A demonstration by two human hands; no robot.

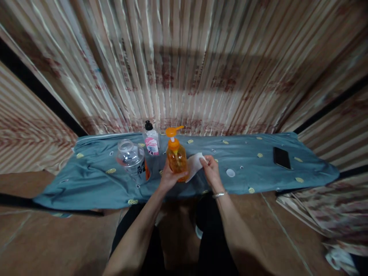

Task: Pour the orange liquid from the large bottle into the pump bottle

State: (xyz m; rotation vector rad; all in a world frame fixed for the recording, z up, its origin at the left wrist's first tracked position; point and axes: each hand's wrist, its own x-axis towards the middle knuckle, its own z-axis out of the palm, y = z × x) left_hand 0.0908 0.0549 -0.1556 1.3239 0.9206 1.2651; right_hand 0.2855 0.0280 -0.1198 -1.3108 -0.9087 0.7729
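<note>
My left hand is wrapped round the lower part of an orange pump bottle, which stands upright with its spout pointing right. Between thumb and fingers, my right hand pinches the corner of a white tissue. The tissue's left edge meets the bottle's right side. Left of the pump bottle stands a clear bottle with a black cap and pink label. Nearer to me on that side is a large clear plastic jar with dark lettering.
Blue-green cloth with yellow motifs covers the narrow table. A small white disc lies right of my right hand, and a black phone farther right. Striped curtains hang close behind, with dark frame bars at the sides.
</note>
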